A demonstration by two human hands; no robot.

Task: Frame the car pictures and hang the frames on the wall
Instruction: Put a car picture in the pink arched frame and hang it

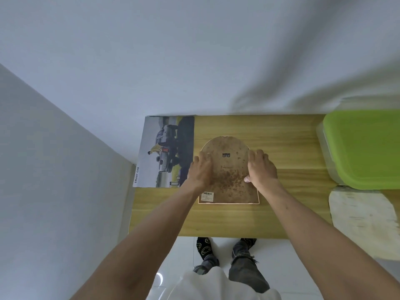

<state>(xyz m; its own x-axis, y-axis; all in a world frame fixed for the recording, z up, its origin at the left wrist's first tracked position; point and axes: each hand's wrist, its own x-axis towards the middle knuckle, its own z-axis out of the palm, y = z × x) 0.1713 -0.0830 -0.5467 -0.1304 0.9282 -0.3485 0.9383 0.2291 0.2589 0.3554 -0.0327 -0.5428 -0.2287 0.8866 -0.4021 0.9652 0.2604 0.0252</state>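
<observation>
An arch-topped picture frame (227,169) lies face down on the wooden table (281,144), its stained brown backing board up, with a small metal hanger near the top and a barcode label at the lower left. My left hand (200,169) presses on the frame's left edge. My right hand (260,167) grips the right edge, thumb on the backing. A car picture (165,151) marked "SMART CAB" lies flat to the left of the frame, at the table's far left corner.
A clear plastic box with a green lid (363,148) stands at the table's right end. In front of it lies a pale, worn arch-shaped board (363,221). White walls rise behind and to the left of the table. My feet stand on white tiles below.
</observation>
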